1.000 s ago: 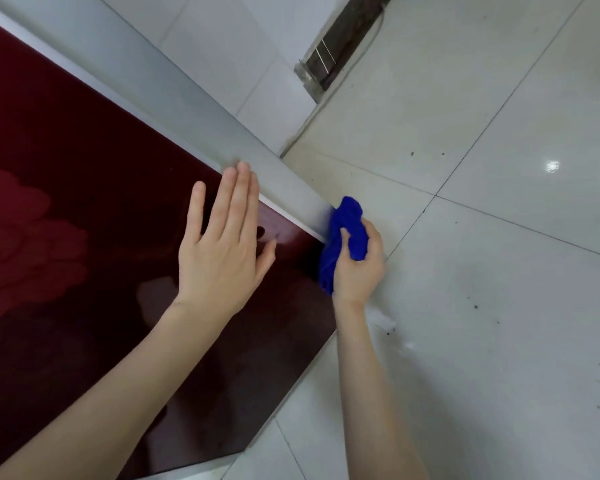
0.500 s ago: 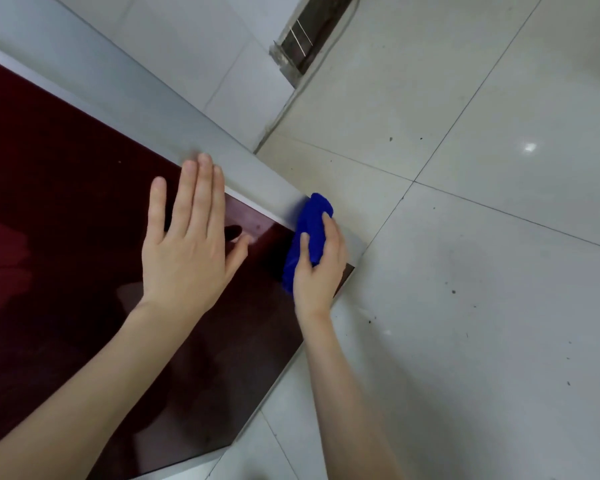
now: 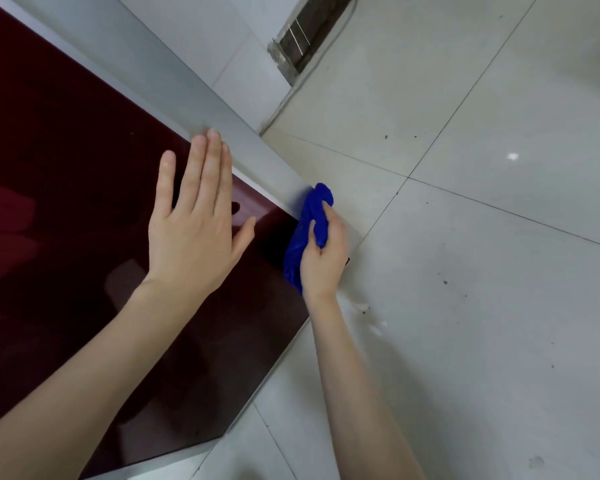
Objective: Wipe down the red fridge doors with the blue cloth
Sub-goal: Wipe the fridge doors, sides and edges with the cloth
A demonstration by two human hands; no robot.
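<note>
The blue cloth [image 3: 309, 233] is gripped by the right hand [image 3: 324, 258] at the fridge door [image 3: 66, 150] corner; the left hand [image 3: 194, 233] is laid flat, fingers [image 3: 208, 168] straight.

Illumination is even, diffuse and cool in tone; overall exposure is moderate to bright. One small glare spot [image 3: 513, 156] sits on the pale floor tiles [image 3: 499, 323], which indicates a light source overhead. The glossy red fridge door [image 3: 66, 150] renders very dark and acts as a mirror: a faint reflection of the left hand [image 3: 194, 233] and its forearm shows below the wrist. A dense shadow lies on the door immediately left of the blue cloth [image 3: 309, 220]. The cloth is heavily saturated, with little fold detail. Hand outlines are slightly soft. Wide-angle distortion tilts and spreads straight edges toward the frame borders. The upper right corner is somewhat dimmer.
</note>
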